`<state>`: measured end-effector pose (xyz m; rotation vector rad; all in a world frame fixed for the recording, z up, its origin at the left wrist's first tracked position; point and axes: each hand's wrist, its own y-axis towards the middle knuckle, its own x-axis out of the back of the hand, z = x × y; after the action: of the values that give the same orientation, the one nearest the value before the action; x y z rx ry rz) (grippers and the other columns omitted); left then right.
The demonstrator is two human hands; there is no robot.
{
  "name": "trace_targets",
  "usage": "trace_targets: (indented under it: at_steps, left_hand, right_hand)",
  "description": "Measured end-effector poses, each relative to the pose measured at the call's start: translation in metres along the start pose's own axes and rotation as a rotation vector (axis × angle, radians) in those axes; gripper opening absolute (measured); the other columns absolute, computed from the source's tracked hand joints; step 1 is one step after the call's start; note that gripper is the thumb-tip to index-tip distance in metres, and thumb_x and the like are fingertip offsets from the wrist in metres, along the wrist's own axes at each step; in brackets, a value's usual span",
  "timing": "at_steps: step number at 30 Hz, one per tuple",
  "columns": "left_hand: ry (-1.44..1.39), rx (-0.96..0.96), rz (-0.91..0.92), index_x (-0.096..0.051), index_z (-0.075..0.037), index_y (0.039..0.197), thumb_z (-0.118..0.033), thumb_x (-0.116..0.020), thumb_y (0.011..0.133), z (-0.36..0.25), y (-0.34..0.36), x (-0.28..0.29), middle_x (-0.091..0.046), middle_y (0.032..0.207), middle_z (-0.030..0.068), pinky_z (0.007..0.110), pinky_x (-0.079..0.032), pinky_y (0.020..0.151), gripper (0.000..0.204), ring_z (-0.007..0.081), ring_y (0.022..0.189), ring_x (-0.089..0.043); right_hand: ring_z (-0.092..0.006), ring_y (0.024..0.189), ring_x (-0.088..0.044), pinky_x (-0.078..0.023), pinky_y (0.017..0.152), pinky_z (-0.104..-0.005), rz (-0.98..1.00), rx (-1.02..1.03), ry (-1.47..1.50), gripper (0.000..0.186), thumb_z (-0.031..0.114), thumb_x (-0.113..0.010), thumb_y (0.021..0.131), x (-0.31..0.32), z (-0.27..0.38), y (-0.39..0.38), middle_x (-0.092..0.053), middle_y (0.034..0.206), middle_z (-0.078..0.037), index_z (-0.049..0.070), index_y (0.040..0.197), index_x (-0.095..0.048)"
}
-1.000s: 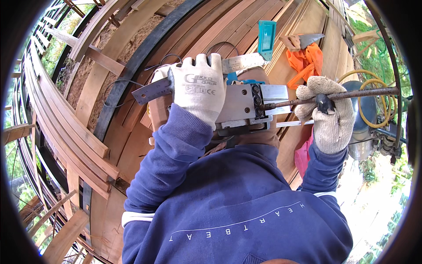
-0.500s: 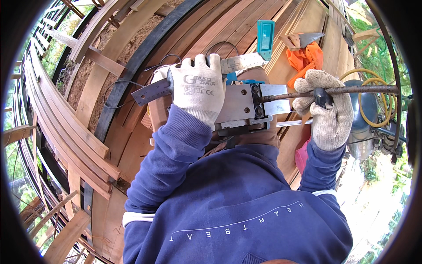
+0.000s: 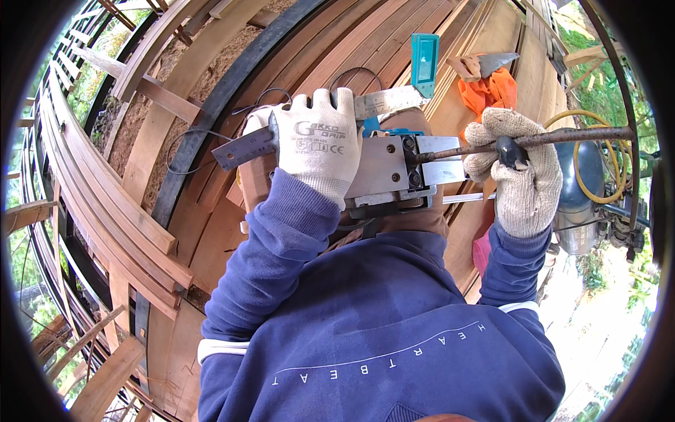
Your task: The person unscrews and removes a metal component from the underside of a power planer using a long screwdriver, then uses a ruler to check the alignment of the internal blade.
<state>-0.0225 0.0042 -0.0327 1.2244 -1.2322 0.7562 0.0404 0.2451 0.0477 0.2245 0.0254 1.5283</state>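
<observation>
Planer: the metal planer point(image 3: 376, 176) lies with its flat plate upward on your lap point(image 3: 427, 224), between your two hands.
Left hand: your left hand point(image 3: 316, 137) covers the left part of the planer; a metal square point(image 3: 383, 103) shows on both sides of the glove, but whether the fingers grip it, I cannot tell.
Right hand: your right hand point(image 3: 527, 186) is closed around the rusty rod point(image 3: 444, 153).
Rod: its long axis runs sideways; the left tip reaches the dark block of the planer, so the planer lies to the left of your right hand, and your left hand is nearer to it.
Beyond: an orange cloth point(image 3: 492, 93) and a saw point(image 3: 498, 63) lie on wooden boards point(image 3: 446, 98).
</observation>
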Motion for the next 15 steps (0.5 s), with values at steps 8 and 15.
trace_targets:
  at_steps: [8, 15]
  left_hand:
    - [-0.002, -0.003, 0.01, -0.061, -0.013, 0.117, -0.034, -0.08, 0.082, -0.0001, -0.001, 0.0021, -0.066, 0.105, 0.0097, 0.05, -0.046, 0.089, 0.046, 0.0295, 0.102, -0.067]
    - [-0.003, 0.001, 0.008, -0.061, -0.013, 0.119, -0.035, -0.08, 0.082, -0.0004, -0.001, 0.0021, -0.066, 0.105, 0.0099, 0.05, -0.046, 0.089, 0.047, 0.0298, 0.103, -0.067]
  right_hand:
    - [-0.0199, 0.084, -0.074, -0.062, 0.076, -0.0311, 0.023, 0.006, -0.039, 0.038, 0.018, -0.061, 0.104, -0.0006, 0.0036, -0.0008, -0.073, 0.11, -0.02, -0.004, 0.135, -0.062]
    - [-0.0197, 0.085, -0.074, -0.062, 0.078, -0.0316, 0.046, 0.016, -0.024, 0.038, 0.019, -0.061, 0.104, 0.0, 0.0025, 0.0, -0.073, 0.111, -0.019, -0.003, 0.135, -0.062]
